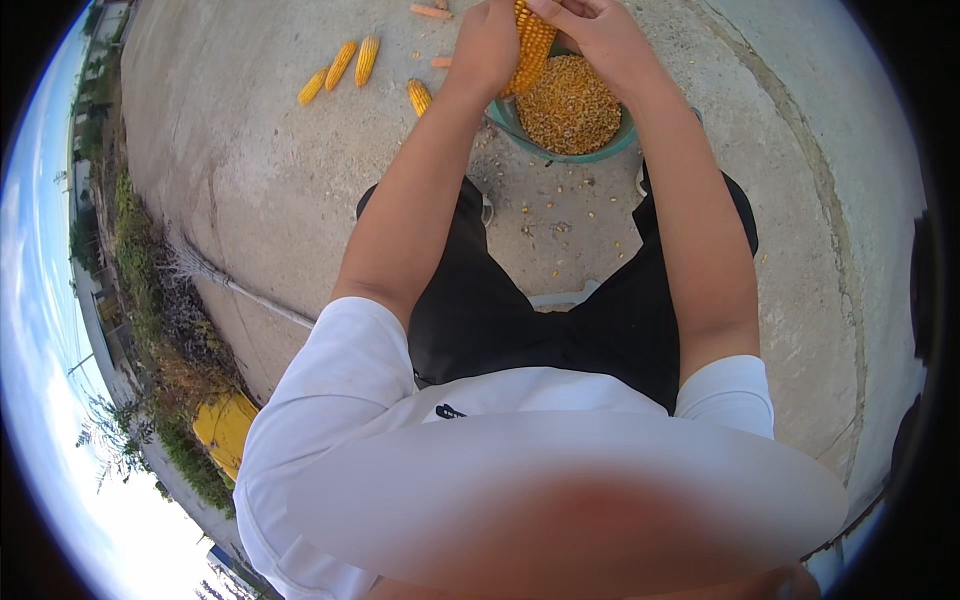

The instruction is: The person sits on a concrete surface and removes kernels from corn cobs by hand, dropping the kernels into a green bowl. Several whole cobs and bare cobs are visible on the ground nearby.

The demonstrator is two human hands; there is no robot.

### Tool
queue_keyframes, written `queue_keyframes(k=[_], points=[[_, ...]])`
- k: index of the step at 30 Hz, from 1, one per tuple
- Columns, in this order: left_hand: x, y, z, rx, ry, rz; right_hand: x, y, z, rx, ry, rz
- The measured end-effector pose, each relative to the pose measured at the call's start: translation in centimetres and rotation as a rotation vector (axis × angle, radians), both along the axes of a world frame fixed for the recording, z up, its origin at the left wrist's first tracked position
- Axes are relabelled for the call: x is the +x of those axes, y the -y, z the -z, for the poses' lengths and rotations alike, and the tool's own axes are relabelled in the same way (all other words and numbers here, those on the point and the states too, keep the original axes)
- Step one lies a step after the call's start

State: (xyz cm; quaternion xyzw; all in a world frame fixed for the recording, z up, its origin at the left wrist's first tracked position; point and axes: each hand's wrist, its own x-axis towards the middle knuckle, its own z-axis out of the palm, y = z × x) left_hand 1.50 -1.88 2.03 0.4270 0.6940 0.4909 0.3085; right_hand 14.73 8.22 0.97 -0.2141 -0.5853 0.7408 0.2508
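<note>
Both my hands are at the top edge of the view, over a green basin [592, 157] heaped with loose corn kernels [568, 105]. An ear of yellow corn [533, 46] is held between them, tilted, its lower end above the basin's left rim. My left hand [491, 41] grips the ear's left side; its fingers are mostly hidden. My right hand [589, 34] lies against the ear's upper right side, with the thumb on the kernels. Part of the ear is cut off by the frame.
On the concrete ground left of the basin lie several ears of corn [367, 61], one [419, 97] beside my left forearm, and bare cobs [431, 11]. Loose kernels are scattered between my feet. A twig broom [247, 291] lies farther left, near plants and a yellow object [223, 433].
</note>
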Motion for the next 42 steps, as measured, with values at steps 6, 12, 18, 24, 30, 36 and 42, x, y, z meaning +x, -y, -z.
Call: queue_keyframes(k=[6,12,18,24,30,36,42], points=[[0.6,0.4,0.0,0.066,0.175,-0.021,0.6,0.1,-0.2,-0.222,-0.125,-0.102],[-1.0,0.1,1.6,-0.011,-0.012,-0.030,-0.2,0.5,-0.3,-0.101,-0.030,-0.039],[-0.1,0.1,1.0,-0.011,0.049,-0.081,-0.3,1.2,-0.6,-0.110,0.025,0.023],[-0.9,-0.2,1.5,-0.070,0.028,-0.071,-0.6,0.8,0.2,-0.096,0.061,0.038],[-2.2,-0.5,2.7,-0.158,0.006,-0.173,-1.0,0.7,0.5,0.422,0.156,0.141],[-2.7,-0.6,3.3,-0.151,-0.174,-0.243,-0.2,-0.4,0.1,1.072,0.111,0.220],[-2.9,-0.5,3.5,-0.147,-0.261,-0.249,-0.2,0.6,-0.2,1.107,0.064,0.290]])
